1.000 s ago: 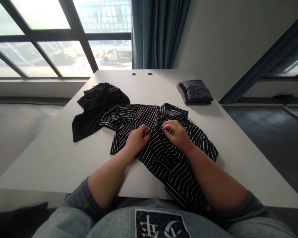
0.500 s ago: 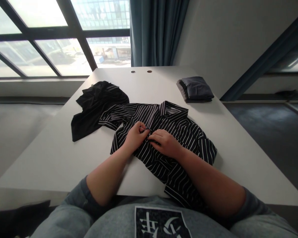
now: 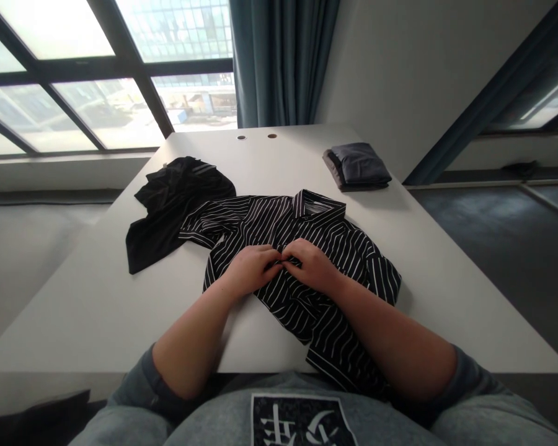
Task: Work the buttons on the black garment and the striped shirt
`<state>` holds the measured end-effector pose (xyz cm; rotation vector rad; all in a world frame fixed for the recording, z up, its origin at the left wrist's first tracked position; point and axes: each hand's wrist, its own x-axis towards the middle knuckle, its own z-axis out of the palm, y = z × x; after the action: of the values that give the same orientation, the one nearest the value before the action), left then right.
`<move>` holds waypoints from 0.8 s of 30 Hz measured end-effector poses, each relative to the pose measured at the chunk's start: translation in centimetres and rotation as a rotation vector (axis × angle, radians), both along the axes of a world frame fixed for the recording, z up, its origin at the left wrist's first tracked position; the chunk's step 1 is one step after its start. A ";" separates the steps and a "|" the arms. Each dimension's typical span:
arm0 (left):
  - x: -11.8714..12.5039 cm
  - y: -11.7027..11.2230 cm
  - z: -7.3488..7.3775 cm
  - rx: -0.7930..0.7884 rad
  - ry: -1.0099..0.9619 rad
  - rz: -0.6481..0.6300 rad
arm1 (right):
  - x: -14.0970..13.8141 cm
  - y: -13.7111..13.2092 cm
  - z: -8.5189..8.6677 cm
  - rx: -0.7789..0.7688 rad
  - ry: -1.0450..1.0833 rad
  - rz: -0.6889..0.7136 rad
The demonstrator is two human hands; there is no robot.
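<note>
A black shirt with white stripes [image 3: 270,217] lies spread on the white table, its collar pointing away from me and its lower end hanging over the near edge. My left hand [image 3: 255,266] pinches the cloth at the middle of the shirt front. Fingertip to fingertip with it, my right hand [image 3: 311,263] is closed on the same front edge from the other side. Whether a button sits between the fingers is hidden. Both forearms rest low across the shirt and table.
A crumpled black garment [image 3: 167,204] lies at the left, partly under the striped sleeve. Folded dark clothes [image 3: 358,166] are stacked at the back right of the white table [image 3: 93,316]. Two round holes pierce its far end, near a blue curtain [image 3: 283,62].
My hands have drawn together and slightly lower on the shirt front, the left fingers now flatter over the cloth. The view has shifted a little to the right.
</note>
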<state>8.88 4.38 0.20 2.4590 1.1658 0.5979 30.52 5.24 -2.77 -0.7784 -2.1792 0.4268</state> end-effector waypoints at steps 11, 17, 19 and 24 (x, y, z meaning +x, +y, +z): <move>0.3 0.0 -0.3 -0.210 -0.071 0.122 | 0.1 -0.1 0.2 0.063 -0.090 -0.064; 0.1 0.2 -0.6 -0.090 -0.081 0.021 | 0.1 -0.2 0.4 0.099 -0.093 -0.020; 0.1 0.2 -0.7 -0.072 -0.093 0.015 | 0.1 -0.3 0.6 0.115 -0.103 -0.007; 0.2 0.0 -0.3 -0.140 -0.116 0.050 | 0.0 -0.4 0.7 0.139 -0.116 0.016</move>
<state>9.12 4.38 -0.12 2.2538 1.1840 0.6410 30.55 4.80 -2.04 -0.7252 -2.2965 0.2395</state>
